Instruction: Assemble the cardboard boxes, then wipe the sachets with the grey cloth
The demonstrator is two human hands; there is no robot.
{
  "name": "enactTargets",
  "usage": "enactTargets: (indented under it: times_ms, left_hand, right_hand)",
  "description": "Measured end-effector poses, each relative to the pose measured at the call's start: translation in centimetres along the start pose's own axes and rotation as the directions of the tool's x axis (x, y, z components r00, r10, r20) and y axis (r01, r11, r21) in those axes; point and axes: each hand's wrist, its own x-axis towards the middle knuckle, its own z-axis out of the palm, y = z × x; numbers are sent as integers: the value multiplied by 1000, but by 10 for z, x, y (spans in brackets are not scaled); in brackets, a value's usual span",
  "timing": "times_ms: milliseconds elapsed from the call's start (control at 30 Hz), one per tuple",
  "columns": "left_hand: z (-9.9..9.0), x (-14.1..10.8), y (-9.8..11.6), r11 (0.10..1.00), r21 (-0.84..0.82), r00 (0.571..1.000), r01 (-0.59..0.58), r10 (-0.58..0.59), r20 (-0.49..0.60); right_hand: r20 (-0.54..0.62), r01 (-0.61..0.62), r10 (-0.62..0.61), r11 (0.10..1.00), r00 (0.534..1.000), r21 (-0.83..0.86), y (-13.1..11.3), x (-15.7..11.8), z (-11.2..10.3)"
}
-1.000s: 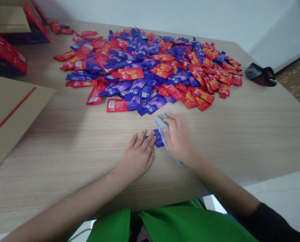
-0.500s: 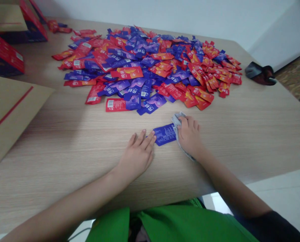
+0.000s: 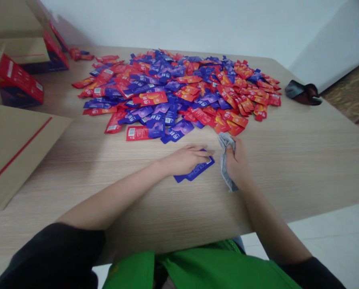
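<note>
A blue sachet (image 3: 194, 171) with white print lies flat on the table in front of me. My left hand (image 3: 187, 159) reaches across its upper side, fingers stretched out and slightly blurred, covering part of the print. To the right, clear of the sachet, my right hand (image 3: 237, 160) is closed round a crumpled grey cloth (image 3: 225, 162) that hangs out above and below the fingers. Beyond both hands spreads a big heap of red-orange and blue-purple sachets (image 3: 167, 88). At its near edge lie a red sachet (image 3: 137, 133) and a purple one (image 3: 181, 130).
Open cardboard boxes with red and blue printing (image 3: 19, 82) stand at the left, one tan flap (image 3: 19, 148) reaching over the table (image 3: 107, 192). A dark, twisted object (image 3: 302, 92) lies near the right edge. A white wall (image 3: 179, 24) rises behind.
My left hand has moved right, from the sachet's left end to over it, and the sachet has turned. My right hand has drawn the cloth off the sachet. The view has tilted up slightly.
</note>
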Motion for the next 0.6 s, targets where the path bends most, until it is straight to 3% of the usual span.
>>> enactTargets:
  times_ms: [100, 167, 233, 333, 400, 467, 533, 600]
  left_hand:
    - [14, 7, 0, 981, 131, 989, 145, -143, -30]
    - [19, -1, 8, 930, 212, 953, 300, -284, -104]
    - [21, -13, 21, 831, 278, 876, 482, -453, -163]
    - [22, -29, 42, 648, 337, 725, 683, -657, -206]
    - [21, -35, 52, 570, 351, 655, 743, -727, -205]
    - [21, -37, 58, 532, 349, 615, 771, -764, -196]
    - [19, -36, 60, 526, 340, 603, 780, -776, -184]
    - [17, -34, 59, 546, 334, 618, 769, -768, -167]
  right_hand:
    - [11, -26, 26, 1000, 1000, 8, 5, -1, -3]
    - [24, -35, 35, 999, 999, 5, 6, 0, -5]
    - [63, -33, 33, 999, 997, 6, 6, 0, -5]
    - [139, -9, 9, 1000, 990, -1, 3, -3, -3]
    - [187, 26, -22, 1000, 982, -17, -3, -6, 1]
    - [227, 91, -80, 995, 971, -37, -13, -10, 6]
    - [260, 180, -158, 982, 953, -64, -26, -12, 13]
    - [312, 276, -230, 954, 922, -113, -37, -13, 19]
